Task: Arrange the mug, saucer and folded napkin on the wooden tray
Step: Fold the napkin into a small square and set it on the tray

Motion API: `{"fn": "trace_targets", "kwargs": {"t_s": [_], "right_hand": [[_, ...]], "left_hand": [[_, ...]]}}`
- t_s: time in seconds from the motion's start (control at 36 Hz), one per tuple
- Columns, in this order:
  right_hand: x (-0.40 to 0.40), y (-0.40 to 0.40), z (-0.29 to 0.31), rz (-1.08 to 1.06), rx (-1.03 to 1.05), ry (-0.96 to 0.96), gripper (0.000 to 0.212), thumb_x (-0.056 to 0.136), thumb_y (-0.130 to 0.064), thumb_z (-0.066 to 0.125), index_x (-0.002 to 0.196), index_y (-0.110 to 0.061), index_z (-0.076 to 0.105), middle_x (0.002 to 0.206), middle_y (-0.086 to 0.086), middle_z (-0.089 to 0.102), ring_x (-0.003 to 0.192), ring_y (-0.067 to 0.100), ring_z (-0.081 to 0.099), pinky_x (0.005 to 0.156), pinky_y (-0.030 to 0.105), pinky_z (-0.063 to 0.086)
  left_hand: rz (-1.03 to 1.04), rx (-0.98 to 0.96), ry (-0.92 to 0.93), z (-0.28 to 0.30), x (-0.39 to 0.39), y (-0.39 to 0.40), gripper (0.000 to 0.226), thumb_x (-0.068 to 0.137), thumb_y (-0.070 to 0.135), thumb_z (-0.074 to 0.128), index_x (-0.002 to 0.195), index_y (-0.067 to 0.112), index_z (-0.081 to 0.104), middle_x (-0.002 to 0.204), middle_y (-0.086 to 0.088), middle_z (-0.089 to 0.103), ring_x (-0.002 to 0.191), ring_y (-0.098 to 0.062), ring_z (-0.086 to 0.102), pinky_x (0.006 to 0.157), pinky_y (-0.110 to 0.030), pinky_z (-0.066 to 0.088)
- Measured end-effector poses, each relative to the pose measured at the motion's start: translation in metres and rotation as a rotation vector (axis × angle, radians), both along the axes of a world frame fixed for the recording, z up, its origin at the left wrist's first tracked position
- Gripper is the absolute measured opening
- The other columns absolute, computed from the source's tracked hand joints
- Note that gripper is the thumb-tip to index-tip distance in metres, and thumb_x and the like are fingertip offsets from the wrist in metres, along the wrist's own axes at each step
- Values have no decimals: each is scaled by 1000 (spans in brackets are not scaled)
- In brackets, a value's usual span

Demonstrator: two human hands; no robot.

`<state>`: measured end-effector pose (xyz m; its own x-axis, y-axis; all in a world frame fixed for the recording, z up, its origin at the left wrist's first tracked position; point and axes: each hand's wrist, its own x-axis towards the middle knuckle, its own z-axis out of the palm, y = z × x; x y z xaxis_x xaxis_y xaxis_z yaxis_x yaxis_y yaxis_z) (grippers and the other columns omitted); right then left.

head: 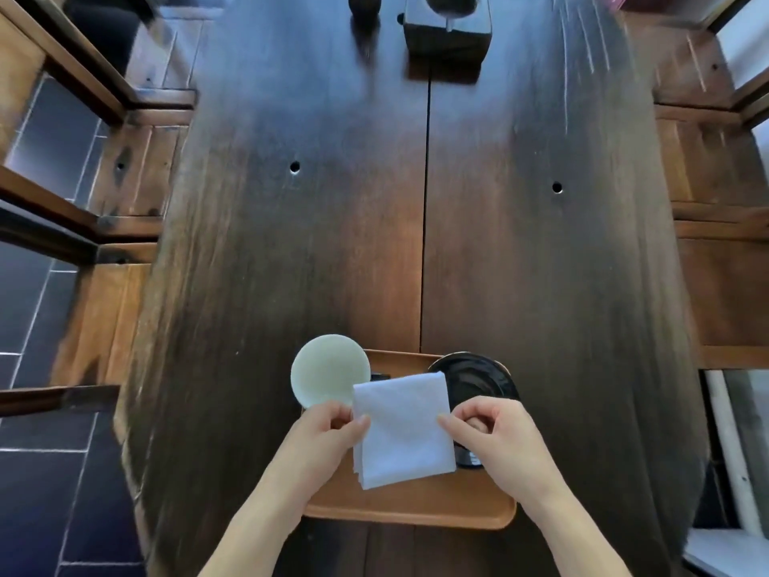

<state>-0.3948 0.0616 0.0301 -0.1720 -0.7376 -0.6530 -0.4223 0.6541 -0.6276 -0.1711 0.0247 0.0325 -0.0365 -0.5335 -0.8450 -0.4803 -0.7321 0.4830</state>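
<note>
A folded white napkin (401,431) is held above the wooden tray (410,508) near the table's front edge. My left hand (328,435) pinches its left edge and my right hand (495,435) pinches its right edge. A pale green saucer (328,374) sits at the tray's far left corner, overhanging the rim. A dark mug (474,381) stands on the tray's far right; the napkin and my right hand hide part of it.
The long dark wooden table (416,202) stretches ahead, with a dark box (447,33) and a small dark vessel (364,10) at the far end. Wooden chairs (125,172) line both sides over a dark tiled floor.
</note>
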Motion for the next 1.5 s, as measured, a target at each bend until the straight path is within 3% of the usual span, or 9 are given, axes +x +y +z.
{"fn": "trace_targets", "kwargs": {"t_s": [0.11,0.28,0.47,0.61,0.78,0.97,1.08,1.22,1.5], "right_hand": [[7,20,-7,4,46,23,22,89,-32,75,69,-23,71,43,-7,42,47,5,46,79,32,59],[18,47,-27,-36,76,65,23,89,-32,74,69,-21,70,42,-8,39,47,6,38,64,20,45],[37,66,-49,-90,103,96,23,88,-38,73,70,-25,72,47,-8,51,49,4,46,57,20,41],[56,67,-60,-109,83,161,25,87,-42,72,69,-25,71,66,-3,69,67,12,64,64,30,54],[71,68,-67,-73,39,296,25,91,-47,65,76,-29,67,76,-15,66,77,3,62,72,31,56],[72,81,-71,48,-49,517,26,98,-44,56,83,-26,68,83,-11,65,76,9,59,66,31,44],[74,94,-75,59,-35,511,29,98,-45,54,84,-25,69,84,-10,66,76,10,60,66,31,45],[76,103,-82,56,-13,491,28,97,-46,55,84,-26,69,83,-11,67,79,12,62,65,31,46],[78,112,-77,15,13,531,28,97,-48,55,80,-27,63,80,-13,63,72,7,54,55,27,35]], "left_hand": [[19,69,-22,-6,3,17,17,97,36,61,98,22,70,100,4,72,95,-12,67,82,-30,55],[-17,49,-83,-16,1,34,18,99,33,57,100,18,66,99,3,68,92,-11,64,64,-18,45],[-11,41,-139,-37,4,43,15,99,30,58,100,17,65,100,0,67,90,-13,64,63,-20,46],[6,-14,-158,-50,14,45,15,99,31,58,97,17,63,99,0,67,88,-13,64,65,-23,49],[-38,-104,-212,-69,18,48,14,99,34,56,99,20,59,96,4,64,81,-7,59,64,-21,46],[-28,-227,-268,-81,17,59,26,96,40,60,109,18,66,97,6,66,81,-6,60,68,-25,48],[-18,-269,-282,-83,21,72,25,96,45,58,99,22,66,89,10,67,82,-8,63,79,-33,56],[-55,-257,-188,-86,29,82,13,96,35,61,98,23,65,89,11,67,83,-6,63,70,-18,50],[-55,-291,-158,-94,35,82,19,88,33,72,95,19,62,81,1,68,76,-14,67,67,-21,53]]}}
